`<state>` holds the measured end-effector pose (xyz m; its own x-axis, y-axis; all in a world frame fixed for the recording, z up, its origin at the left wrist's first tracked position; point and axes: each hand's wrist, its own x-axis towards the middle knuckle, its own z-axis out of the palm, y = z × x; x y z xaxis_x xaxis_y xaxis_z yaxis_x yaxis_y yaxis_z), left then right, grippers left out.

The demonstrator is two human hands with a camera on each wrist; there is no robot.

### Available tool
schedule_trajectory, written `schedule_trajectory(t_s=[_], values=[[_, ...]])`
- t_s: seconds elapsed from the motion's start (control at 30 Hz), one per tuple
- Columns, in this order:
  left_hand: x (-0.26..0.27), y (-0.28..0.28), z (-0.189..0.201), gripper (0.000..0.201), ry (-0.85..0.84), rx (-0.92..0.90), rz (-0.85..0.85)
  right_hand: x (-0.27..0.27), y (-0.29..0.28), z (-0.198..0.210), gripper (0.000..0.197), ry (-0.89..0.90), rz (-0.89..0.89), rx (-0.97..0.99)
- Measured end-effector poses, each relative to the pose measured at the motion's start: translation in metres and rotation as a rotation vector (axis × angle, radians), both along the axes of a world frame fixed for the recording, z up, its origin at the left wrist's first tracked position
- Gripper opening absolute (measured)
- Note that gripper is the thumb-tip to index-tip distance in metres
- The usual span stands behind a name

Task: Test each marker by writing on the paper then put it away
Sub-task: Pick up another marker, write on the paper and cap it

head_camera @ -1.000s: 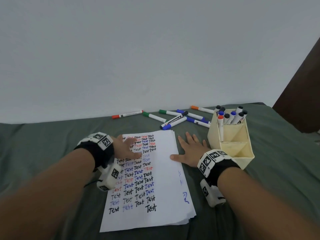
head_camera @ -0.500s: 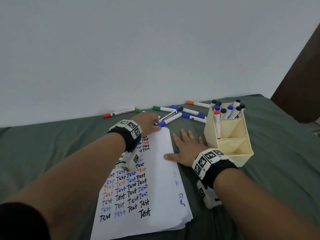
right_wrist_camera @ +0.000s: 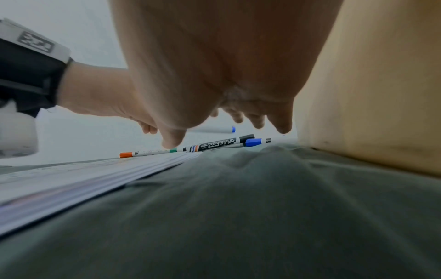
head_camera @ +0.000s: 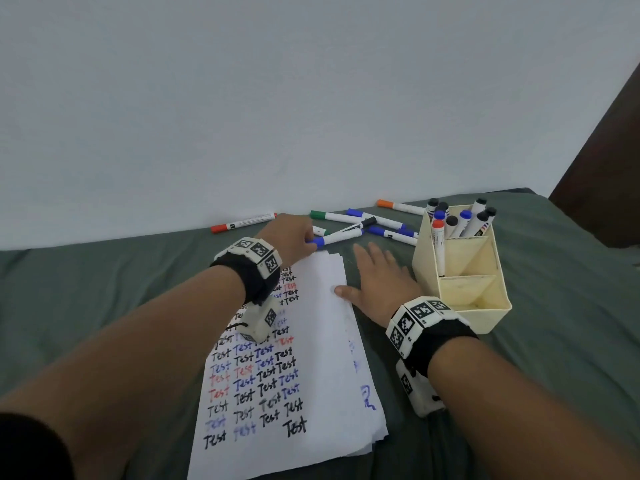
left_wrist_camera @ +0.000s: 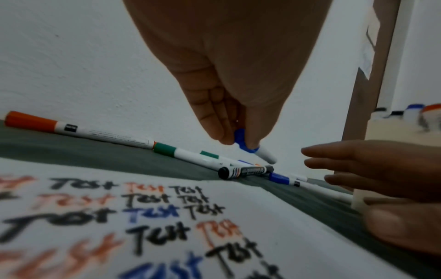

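Left hand (head_camera: 292,237) now pinches the blue-capped marker (head_camera: 341,236) by its cap end, fingertips (left_wrist_camera: 220,136) closed round the blue cap; the marker's far end is tipped up off the cloth in the left wrist view. A second ago this hand lay on the paper's left edge, half a second ago it was reaching over the top edge; so the reach is done and the grasp is made. Judgement: a new test cycle starts, uncapping and writing come next.

Right hand (head_camera: 379,285) lies flat and spread, unmoved, thumb on the paper's right edge, palm on the green cloth (head_camera: 104,289), steadying the sheets.

Paper stack (head_camera: 311,410) sits at 6 o'clock from the left hand, covered in rows of "Test" in black, blue and red. The loose pile lies from 9 to 3 o'clock of that hand.

Loose markers besides the held one, as far as countable: one red-capped (head_camera: 244,223), two green-capped, one black-capped (head_camera: 356,226), two blue-capped, one orange-capped (head_camera: 398,206); overlaps make this uncertain.

One cream holder (head_camera: 485,306) at 3 o'clock, just beside the right hand: about nine markers upright in its back compartment, including a red-capped one, black and blue caps.
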<state>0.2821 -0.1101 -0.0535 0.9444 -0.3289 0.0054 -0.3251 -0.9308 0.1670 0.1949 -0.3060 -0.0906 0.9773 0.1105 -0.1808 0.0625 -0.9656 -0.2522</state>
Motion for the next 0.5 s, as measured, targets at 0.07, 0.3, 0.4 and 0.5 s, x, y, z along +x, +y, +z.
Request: schedule_trajectory(t_s=[0.07,0.3,0.4,0.5], values=[[-0.009,0.011,0.005,0.018,-0.048,-0.069,-0.025,-0.001,0.001,0.001,0.092,-0.075,-0.007,0.0],[-0.049,0.021,0.012,0.022,-0.019,-0.151,-0.189,-0.002,0.003,0.008,0.044,-0.215,0.04,-0.133],[-0.061,0.018,0.005,0.014,-0.04,-0.15,-0.206,-0.001,0.004,0.01,0.024,-0.182,0.052,-0.092],[-0.069,0.009,-0.002,0.031,-0.011,-0.144,-0.208,0.001,0.007,0.01,0.029,-0.174,0.071,0.006]])
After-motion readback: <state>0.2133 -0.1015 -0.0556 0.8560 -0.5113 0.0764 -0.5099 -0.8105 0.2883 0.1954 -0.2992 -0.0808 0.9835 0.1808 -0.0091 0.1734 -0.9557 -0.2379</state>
